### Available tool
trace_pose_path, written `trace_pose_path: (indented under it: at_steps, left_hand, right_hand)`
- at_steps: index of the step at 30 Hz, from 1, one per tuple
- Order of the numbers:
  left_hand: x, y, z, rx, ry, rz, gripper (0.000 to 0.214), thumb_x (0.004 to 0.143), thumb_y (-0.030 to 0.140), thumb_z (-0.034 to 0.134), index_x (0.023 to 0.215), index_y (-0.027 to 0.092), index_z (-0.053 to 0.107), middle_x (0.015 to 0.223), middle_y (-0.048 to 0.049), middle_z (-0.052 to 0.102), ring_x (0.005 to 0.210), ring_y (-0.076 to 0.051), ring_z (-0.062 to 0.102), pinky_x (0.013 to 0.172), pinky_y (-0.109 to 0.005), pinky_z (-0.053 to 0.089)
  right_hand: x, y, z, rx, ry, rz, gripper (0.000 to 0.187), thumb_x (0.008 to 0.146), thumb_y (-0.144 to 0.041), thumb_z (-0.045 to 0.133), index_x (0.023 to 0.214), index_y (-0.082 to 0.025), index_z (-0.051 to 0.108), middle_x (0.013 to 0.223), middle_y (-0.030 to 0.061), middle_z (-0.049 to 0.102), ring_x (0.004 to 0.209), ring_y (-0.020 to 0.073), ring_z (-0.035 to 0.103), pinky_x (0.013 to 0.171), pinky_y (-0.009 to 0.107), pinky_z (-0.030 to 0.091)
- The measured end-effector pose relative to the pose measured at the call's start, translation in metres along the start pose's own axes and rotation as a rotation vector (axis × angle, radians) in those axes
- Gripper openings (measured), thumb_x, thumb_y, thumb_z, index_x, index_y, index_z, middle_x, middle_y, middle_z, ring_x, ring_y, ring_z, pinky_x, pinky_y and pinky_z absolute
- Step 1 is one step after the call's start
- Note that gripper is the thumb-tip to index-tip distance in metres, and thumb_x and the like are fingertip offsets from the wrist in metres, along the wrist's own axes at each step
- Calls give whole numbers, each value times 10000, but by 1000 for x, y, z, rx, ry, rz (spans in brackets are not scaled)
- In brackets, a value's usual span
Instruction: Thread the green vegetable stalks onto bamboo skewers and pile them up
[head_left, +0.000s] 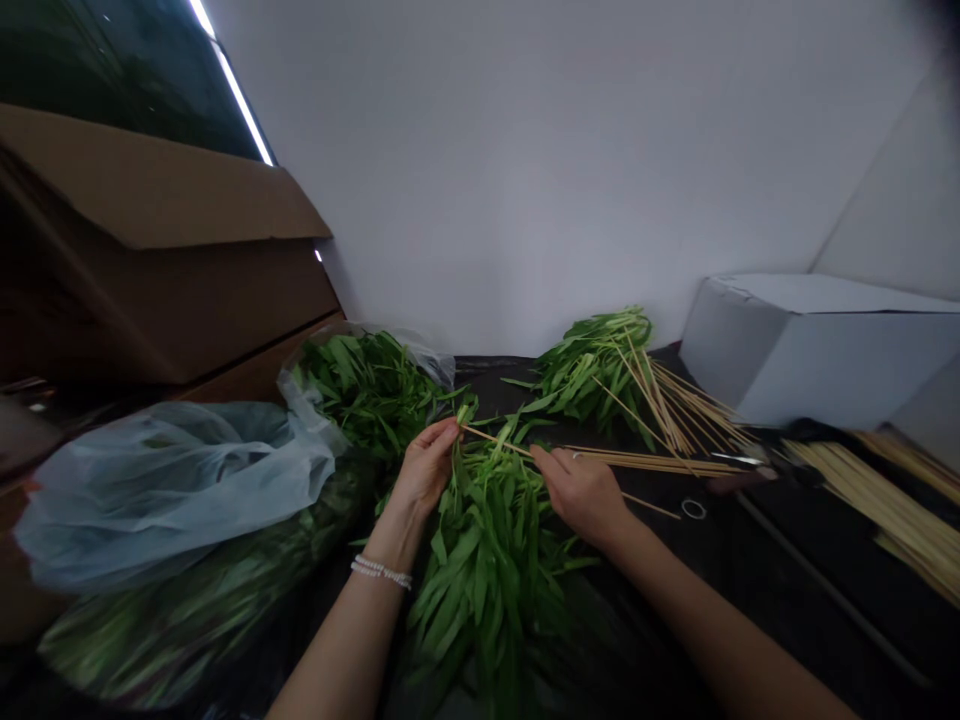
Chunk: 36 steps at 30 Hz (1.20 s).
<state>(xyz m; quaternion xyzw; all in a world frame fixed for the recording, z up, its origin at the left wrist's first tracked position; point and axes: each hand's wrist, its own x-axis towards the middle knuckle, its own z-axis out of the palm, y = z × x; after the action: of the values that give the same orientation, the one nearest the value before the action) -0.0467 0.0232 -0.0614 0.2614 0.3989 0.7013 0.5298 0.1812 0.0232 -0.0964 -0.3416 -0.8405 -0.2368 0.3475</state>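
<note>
My right hand (pixel 583 495) is closed round a thin wooden skewer (pixel 495 439), which slants up to the left. At the skewer's far end, my left hand (pixel 429 465) pinches a green stem (pixel 465 411) of leafy greens; whether the tip has pierced it is too small to tell. Below and between both hands spreads a bunch of long-leaved greens (pixel 495 570), its stems close to the skewer. More skewers (pixel 652 460) lie just beyond my right hand, partly covered by it.
Greens with skewers (pixel 600 365) lie at the back, near a white box (pixel 855 350). A knife (pixel 739 460), a ring (pixel 693 509) and flat wooden sticks (pixel 885 500) are on the right. Leftward are bagged greens (pixel 367 390), a plastic bag (pixel 187 480) and a cardboard box (pixel 225 290).
</note>
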Motion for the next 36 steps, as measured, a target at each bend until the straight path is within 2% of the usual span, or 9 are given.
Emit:
trace_pose_path:
  at_steps: [8, 15, 25, 36]
  left_hand:
    - [0, -4, -1, -5, -26, -46, 322, 486, 161, 886, 765, 135, 727, 729, -27, 738, 603, -90, 621, 625, -204, 492]
    - [0, -4, -4, 85, -30, -42, 352, 501, 239, 885, 800, 148, 723, 741, -22, 728, 617, -103, 618, 593, -212, 480]
    - [-1, -2, -2, 121, -56, -36, 335, 447, 265, 903, 696, 137, 718, 667, -13, 708, 588, -77, 590, 611, -186, 455]
    - [-1, -2, -3, 165, -83, -42, 293, 484, 260, 888, 692, 137, 723, 664, -27, 704, 574, -92, 587, 578, -198, 454]
  right_hand:
    - [-1, 0, 2, 11, 11, -6, 333, 855, -79, 445, 1129, -113, 631, 732, 36, 597, 630, 133, 498, 582, 281, 328]
    - [1, 0, -2, -8, 7, -14, 312, 866, -97, 459, 1114, -121, 646, 713, 33, 587, 625, 138, 491, 575, 291, 313]
    - [0, 1, -1, -1, 30, -7, 315, 861, -88, 462, 1115, -122, 645, 715, 25, 593, 624, 138, 490, 588, 291, 326]
    - [1, -1, -1, -11, 37, -22, 313, 882, -86, 444, 1121, -117, 644, 709, 33, 583, 639, 136, 493, 590, 276, 332]
